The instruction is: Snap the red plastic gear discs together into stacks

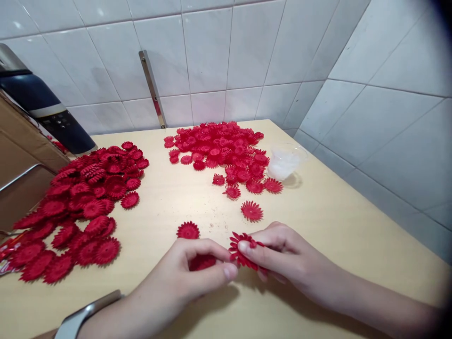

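Observation:
My right hand [282, 256] pinches a red paper flower [242, 249] by its petals, just above the pale wooden table [335, 226]. My left hand [190, 273] curls around another red flower piece [202, 262] and its thumb and fingertips meet the right hand's flower. A single red flower [188, 230] lies just beyond my left hand. Another loose flower [252, 210] lies beyond my right hand.
A large heap of red flowers [81, 202] covers the table's left side. A second heap [222, 148] lies at the back centre. A small clear plastic cup [285, 162] stands right of it. Tiled walls close the back and right. A dark appliance [49, 113] stands at far left.

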`<state>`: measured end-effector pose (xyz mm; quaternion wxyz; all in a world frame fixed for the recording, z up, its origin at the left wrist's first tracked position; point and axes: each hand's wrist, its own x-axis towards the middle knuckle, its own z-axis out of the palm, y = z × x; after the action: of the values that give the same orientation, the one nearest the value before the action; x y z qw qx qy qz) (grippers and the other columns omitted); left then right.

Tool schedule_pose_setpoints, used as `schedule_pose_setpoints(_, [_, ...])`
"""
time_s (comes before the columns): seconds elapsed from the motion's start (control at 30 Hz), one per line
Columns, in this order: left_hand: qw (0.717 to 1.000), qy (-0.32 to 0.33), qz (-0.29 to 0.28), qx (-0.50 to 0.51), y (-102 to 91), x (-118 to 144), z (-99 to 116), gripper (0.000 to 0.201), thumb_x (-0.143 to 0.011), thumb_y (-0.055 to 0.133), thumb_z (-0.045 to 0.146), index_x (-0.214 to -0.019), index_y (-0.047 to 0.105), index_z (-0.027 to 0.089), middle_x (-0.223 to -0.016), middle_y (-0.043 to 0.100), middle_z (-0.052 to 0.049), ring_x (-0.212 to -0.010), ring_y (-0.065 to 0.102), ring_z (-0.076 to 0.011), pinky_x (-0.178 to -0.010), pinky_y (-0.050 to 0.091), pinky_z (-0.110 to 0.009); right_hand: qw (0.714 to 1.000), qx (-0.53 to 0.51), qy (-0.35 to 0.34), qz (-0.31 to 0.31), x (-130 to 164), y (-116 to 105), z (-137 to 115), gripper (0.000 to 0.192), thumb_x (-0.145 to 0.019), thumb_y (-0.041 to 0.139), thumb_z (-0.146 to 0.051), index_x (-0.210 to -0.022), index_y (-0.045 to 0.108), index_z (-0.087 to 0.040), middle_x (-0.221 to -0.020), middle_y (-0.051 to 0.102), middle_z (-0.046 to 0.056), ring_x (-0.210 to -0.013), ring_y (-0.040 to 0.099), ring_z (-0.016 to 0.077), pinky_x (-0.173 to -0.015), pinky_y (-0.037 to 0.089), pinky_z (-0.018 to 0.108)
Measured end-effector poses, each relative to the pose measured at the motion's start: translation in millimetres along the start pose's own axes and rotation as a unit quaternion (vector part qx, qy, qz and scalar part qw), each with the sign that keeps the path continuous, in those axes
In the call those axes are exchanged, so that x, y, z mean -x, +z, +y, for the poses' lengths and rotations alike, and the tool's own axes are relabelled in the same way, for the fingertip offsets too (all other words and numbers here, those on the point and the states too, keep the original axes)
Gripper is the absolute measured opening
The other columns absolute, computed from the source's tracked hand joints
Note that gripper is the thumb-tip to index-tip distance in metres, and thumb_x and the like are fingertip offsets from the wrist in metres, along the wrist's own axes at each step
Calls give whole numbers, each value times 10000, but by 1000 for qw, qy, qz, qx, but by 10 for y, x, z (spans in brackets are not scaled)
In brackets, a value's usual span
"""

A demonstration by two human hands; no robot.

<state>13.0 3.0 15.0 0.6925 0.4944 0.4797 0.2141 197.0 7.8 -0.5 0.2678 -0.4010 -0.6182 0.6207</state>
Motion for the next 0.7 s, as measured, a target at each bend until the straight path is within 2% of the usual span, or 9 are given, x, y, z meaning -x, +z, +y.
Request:
schedule_pose_setpoints(0.2, [999, -26, 1, 23, 32, -21, -10, 198, -682, 653, 326, -754, 677, 143, -557, 483, 35, -508, 345, -76, -485, 260, -196, 1000, -7, 2, -13, 5, 7, 6, 456, -851, 459, -435, -484, 406, -170, -445, 317, -61, -428, 277, 67, -422, 199, 232])
schedule_pose_setpoints(0.43, [998, -11, -26, 49, 10, -31, -48, 124, -699, 652, 269, -742, 689, 159, -676, 595, 3, -593, 440, -88, -545, 314, -192, 999, -41, -10, -27, 1, 10, 22, 452, -862, 457, -402, -479, 409, -166, -429, 317, -68, -405, 255, 54, -411, 194, 227])
schedule_pose_setpoints(0.6, [998, -30, -11, 48, 20, -37, -64, 146, -681, 652, 285, -727, 667, 147, -592, 546, 21, -504, 370, -68, -496, 261, -201, 998, -48, -10, -27, -1, 17, 7, 432, -866, 460, -359, -483, 412, -165, -437, 325, -68, -414, 264, 55, -418, 202, 225])
schedule_pose_setpoints(0.7, [998, -32, -2, 55, 24, -50, -70, 155, -658, 653, 274, -733, 656, 139, -598, 546, 10, -536, 409, -90, -529, 291, -220, 999, -31, -6, -29, -1, 30, -2, 427, -869, 456, -353, -489, 424, -163, -449, 339, -61, -429, 285, 59, -429, 211, 226])
